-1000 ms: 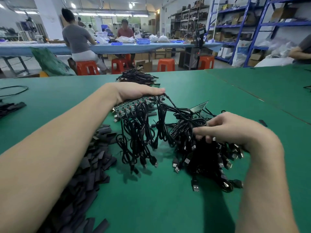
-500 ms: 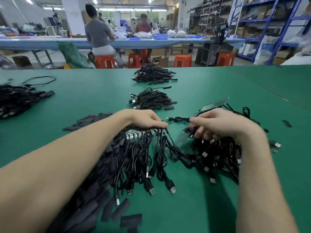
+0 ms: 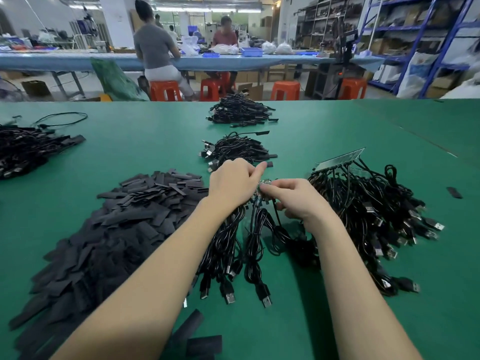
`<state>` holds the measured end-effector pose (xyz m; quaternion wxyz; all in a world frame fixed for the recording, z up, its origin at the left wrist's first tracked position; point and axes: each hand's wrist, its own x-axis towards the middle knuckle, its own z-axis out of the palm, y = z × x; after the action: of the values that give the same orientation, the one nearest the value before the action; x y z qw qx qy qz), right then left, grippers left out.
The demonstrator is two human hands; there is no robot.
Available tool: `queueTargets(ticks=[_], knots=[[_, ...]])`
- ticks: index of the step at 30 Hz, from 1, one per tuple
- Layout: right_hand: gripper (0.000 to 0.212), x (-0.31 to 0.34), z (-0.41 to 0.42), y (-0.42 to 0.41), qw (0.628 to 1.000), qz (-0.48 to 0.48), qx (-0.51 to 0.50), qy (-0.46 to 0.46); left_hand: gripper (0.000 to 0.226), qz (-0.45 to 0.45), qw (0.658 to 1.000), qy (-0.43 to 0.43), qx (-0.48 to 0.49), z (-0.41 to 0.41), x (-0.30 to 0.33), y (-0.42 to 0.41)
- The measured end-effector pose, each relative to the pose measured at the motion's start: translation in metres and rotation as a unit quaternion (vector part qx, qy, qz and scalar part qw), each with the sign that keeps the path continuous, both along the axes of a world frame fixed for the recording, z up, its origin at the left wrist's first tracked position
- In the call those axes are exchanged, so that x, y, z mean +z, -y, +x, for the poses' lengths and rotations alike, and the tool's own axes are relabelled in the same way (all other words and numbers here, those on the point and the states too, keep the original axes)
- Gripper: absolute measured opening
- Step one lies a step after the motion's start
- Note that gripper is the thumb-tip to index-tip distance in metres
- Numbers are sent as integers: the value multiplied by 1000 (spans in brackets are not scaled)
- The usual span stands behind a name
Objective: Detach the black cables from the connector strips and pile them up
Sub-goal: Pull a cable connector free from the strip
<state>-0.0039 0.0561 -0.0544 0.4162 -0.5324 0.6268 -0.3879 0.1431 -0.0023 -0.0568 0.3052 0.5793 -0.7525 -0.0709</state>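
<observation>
Left hand (image 3: 233,181) curled around strip (image 3: 265,183) at table (image 3: 324,131) centre, right hand (image 3: 296,198) pinching strip end, cables (image 3: 231,245) hanging below, detached pile (image 3: 368,216) right.

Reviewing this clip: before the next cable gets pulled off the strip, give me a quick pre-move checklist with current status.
1. Left hand holds the connector strip: ok.
2. Right hand pinches at the strip's end: ok.
3. Which cable it has hold of: cannot tell.
4. Attached cables hang free toward the person: ok.
5. Cable pile beside the right hand for dropping: ok.
6. Sleeve pile apart from the cables: not ok, it touches them.
</observation>
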Motion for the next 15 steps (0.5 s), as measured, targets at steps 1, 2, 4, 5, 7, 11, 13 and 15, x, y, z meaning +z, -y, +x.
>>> queueTargets(ticks=[1,2,4,5,7,11,13,15], knots=[[25,-1,0,-1,1000,8,-11,16,69,-5,1000,-14,-1,-2,-1,-1],[22,-2,-2,-2,999,16,-21,29,70,-9,1000,-24,-1,-4,-2,-2],[18,-2,-6,-2,998,25,-28,54,71,-17,999,-45,4,-6,-4,-4],[20,-2,-8,-1,997,27,-25,65,72,-18,998,-55,7,-6,-4,-4],[21,-3,-11,1,996,28,-16,78,72,-18,997,-70,7,-7,-4,-5],[24,-6,-14,2,990,27,-2,141,72,-29,997,-75,-10,-12,-2,-8],[32,-7,-15,3,982,36,10,183,70,-42,995,-86,-22,-14,-2,-10],[32,-8,-15,4,971,42,25,232,68,-49,993,-104,-35,-14,-3,-11]])
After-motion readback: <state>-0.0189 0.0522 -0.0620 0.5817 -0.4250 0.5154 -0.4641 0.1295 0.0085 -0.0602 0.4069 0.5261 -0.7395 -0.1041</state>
